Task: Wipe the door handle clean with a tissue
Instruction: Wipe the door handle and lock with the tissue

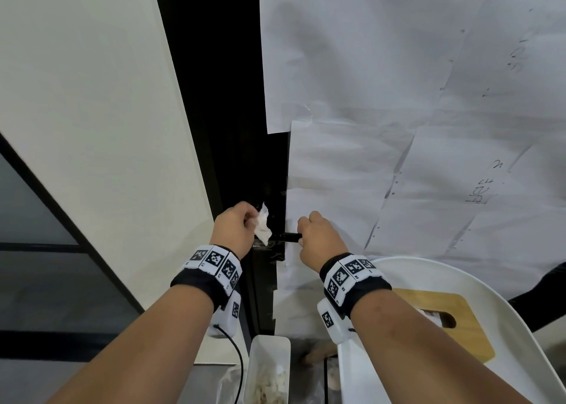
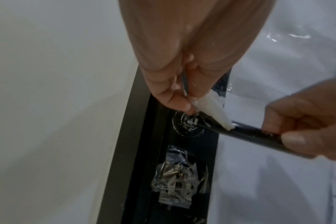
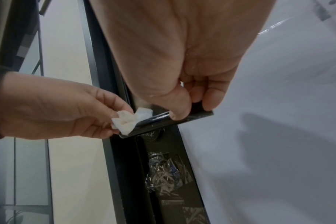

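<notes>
Door handle point(image 1: 288, 237), a black lever at centre frame, has its free end gripped by the right hand point(image 1: 318, 239); the left hand point(image 1: 234, 230) pinches a crumpled tissue point(image 1: 263, 227) against its base.

We are reaching both bare forearms forward, each wrist wrapped in a black band with black-and-white square markers. Our left hand point(image 1: 234, 226) is pinching a crumpled white tissue point(image 1: 263, 226) between thumb and fingers point(image 3: 113, 104). Our right hand point(image 1: 318, 238) is curling around the free end of the black cylindrical door handle point(image 1: 286, 237), thumb pressing on its front.
</notes>
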Action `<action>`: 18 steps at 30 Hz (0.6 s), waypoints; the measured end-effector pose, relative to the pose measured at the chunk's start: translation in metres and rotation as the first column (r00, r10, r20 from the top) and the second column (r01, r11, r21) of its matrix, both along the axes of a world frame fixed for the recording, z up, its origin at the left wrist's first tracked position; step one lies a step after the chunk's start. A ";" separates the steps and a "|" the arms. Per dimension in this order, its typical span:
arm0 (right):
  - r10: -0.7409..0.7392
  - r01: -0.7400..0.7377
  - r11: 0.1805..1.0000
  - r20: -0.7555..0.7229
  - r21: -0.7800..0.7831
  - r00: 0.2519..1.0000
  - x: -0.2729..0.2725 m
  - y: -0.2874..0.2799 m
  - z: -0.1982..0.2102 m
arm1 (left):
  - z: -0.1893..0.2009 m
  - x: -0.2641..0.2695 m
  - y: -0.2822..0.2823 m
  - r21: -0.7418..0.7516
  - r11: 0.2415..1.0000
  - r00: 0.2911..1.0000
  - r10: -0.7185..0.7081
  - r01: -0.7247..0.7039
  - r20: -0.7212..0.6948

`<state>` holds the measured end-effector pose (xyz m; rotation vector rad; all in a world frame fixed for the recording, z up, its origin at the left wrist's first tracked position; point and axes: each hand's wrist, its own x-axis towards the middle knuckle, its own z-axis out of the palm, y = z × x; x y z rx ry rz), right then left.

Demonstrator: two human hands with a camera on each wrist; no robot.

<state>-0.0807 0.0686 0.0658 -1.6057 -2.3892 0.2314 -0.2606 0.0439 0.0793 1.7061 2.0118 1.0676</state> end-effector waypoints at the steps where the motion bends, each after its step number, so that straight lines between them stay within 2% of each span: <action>1: 0.002 -0.002 1.000 0.000 -0.002 1.000 0.000 0.000 0.000 | -0.004 0.001 0.001 -0.002 1.000 0.998 -0.001 0.001 -0.056; 8: 0.009 -0.009 1.000 0.005 -0.009 1.000 0.000 0.000 0.001 | -0.006 0.006 0.000 -0.027 0.999 0.989 0.028 -0.033 -0.148; 12: 0.010 -0.010 1.000 -0.001 -0.012 1.000 0.001 0.000 0.001 | -0.004 0.003 0.000 -0.053 0.998 0.992 0.022 -0.028 -0.122; 18: 0.015 -0.015 1.000 -0.003 -0.012 1.000 0.001 0.000 0.002 | 0.001 0.002 0.002 0.073 0.990 0.985 0.130 -0.122 -0.110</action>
